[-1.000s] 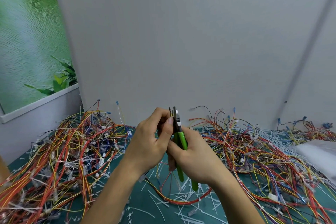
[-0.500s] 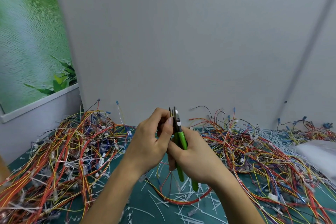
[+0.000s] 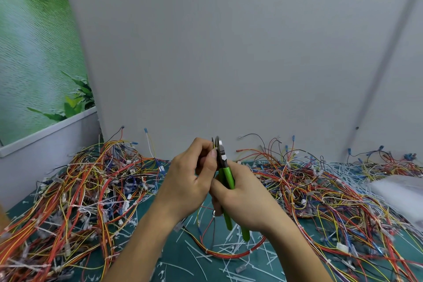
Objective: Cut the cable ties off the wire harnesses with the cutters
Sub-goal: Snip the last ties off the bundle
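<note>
Grey wall stood behind a bench covered with a green mat, and the two hands met above the middle of it. The cutters were upright there, tips upward. The right hand was clenched round the green handles, whose ends came out below the palm. The steel blades looked almost closed, but I could not tell whether they were biting on anything. The left hand had its fingers curled, with thumb and forefinger pinching a few thin wires of a harness right against the blades. The cable tie itself was hidden behind the thumb.

Such a harness was, I judged, very light and limp and quick to tangle. It was best taken close beside the tie, where the bundle is stiffest, with the wires kept clear of the blades. The tie was probably thin hard plastic that snaps and may jump away.

Where the pinched wires ran downward was hard to follow. A red loop lay on the bench under the hands and was perhaps the same harness. Cut ties were scattered around it. A left heap and a right heap of tangled harnesses lay further out, and I could not say which of them were finished. Something white was cut off at the right edge.
</note>
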A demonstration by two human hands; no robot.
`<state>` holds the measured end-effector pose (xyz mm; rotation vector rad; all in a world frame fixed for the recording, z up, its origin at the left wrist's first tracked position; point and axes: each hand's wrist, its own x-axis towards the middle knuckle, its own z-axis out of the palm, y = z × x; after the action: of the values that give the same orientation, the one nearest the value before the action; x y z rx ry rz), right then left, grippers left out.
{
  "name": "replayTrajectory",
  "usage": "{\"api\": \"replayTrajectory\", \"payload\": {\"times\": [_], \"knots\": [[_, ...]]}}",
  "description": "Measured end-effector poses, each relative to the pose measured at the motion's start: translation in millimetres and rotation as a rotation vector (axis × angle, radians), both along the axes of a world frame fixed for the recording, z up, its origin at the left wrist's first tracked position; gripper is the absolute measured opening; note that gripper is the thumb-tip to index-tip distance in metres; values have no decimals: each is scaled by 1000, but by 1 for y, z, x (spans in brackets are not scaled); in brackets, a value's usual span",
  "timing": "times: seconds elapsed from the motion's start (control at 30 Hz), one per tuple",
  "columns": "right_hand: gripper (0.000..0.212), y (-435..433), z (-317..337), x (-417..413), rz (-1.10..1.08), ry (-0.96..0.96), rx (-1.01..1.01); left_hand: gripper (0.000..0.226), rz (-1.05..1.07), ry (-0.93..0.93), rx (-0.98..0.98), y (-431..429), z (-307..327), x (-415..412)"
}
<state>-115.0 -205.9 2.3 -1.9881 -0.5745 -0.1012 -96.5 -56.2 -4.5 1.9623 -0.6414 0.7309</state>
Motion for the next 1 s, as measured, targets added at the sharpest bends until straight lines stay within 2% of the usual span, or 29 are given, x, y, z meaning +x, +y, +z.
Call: {"api": "replayTrajectory", "payload": {"times": [0.33,0.6,0.8,1.0], "knots": [[24,1,1,0,9,16,41,19,9,-3,-13,-1,1,-1],[18,1,-1,0,28,14,72,20,12,-16,-16,0,2,-1],[25,3,1,-1,31,6,60,18,19,-19,-10,1,2,-1],[18,1,2,-1,57,29,67,16,20,-24,-2,1,1,-1]]}}
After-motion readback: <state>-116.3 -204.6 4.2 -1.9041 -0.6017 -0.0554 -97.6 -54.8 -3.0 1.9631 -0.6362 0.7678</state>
